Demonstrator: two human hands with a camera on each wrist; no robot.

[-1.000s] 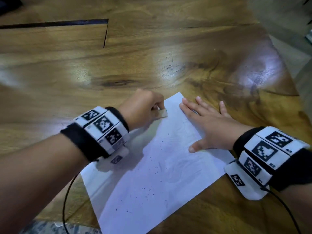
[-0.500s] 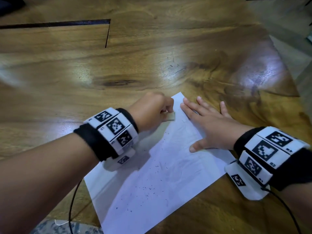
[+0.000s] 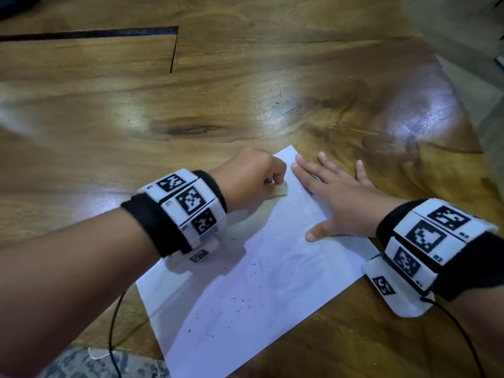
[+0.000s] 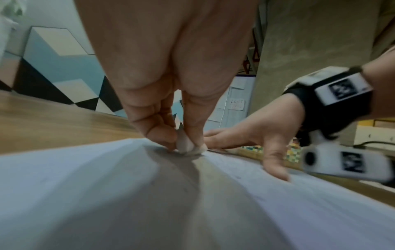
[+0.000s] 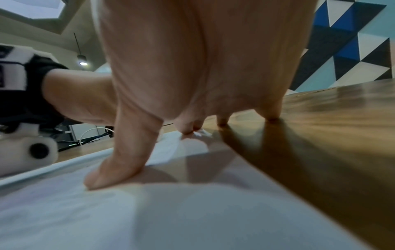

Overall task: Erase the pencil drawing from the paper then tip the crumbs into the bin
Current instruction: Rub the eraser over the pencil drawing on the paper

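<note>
A white sheet of paper (image 3: 245, 296) lies slanted on the wooden table (image 3: 218, 105), with faint pencil traces and dark eraser crumbs (image 3: 242, 301) scattered over its lower half. My left hand (image 3: 251, 181) pinches a small pale eraser (image 3: 276, 192) and presses it on the paper near the far corner; the eraser (image 4: 188, 148) shows between thumb and fingers in the left wrist view. My right hand (image 3: 338, 197) lies flat with fingers spread, holding down the paper's right edge (image 5: 149, 211). No bin is in view.
The table's right edge (image 3: 463, 110) drops to a grey floor. A dark seam (image 3: 109, 32) runs across the tabletop at the far left. Black cables (image 3: 114, 323) hang from both wrist bands at the near edge.
My left hand with the eraser has slid to the right along the paper's far corner, closer to the right hand's fingers. The right hand has stayed put.
</note>
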